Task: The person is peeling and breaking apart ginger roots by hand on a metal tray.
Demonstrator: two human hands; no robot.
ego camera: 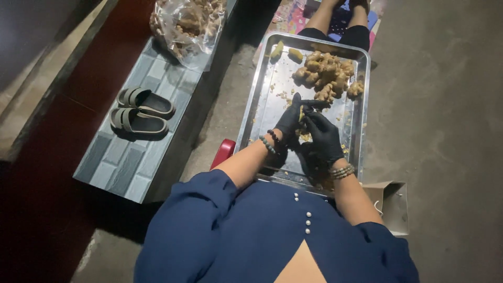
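1. Left hand (290, 121), black-gloved, centre of the frame: fingers curled and clamped on a small piece of ginger (302, 116), holding it above the metal tray (262, 105), so that scraps likely drop inside.
2. Right hand (324, 137), also gloved, just right of the left: fingers closed against the same piece. Whether it grips a blade or scraper cannot be told.
3. Ginger pile (327, 73): heaped in the tray's upper right part, within forward reach, well apart from the hands.
4. Two peeled yellowish pieces (285, 51): set at the tray's upper left corner, separate from the pile.
5. Tray edges: raised rim all round. The left half of the tray floor carries only scattered scraps, giving open room there.
6. Left of the frame: a tiled ledge (136, 167) carrying a pair of sandals (140, 111) and, at the top, a plastic bag of ginger (188, 23).
7. Lower right: a paper bag (392, 202) stands just beside the tray's near corner.
8. Top of the frame: another person's legs (343, 21) lie just past the tray's far edge.
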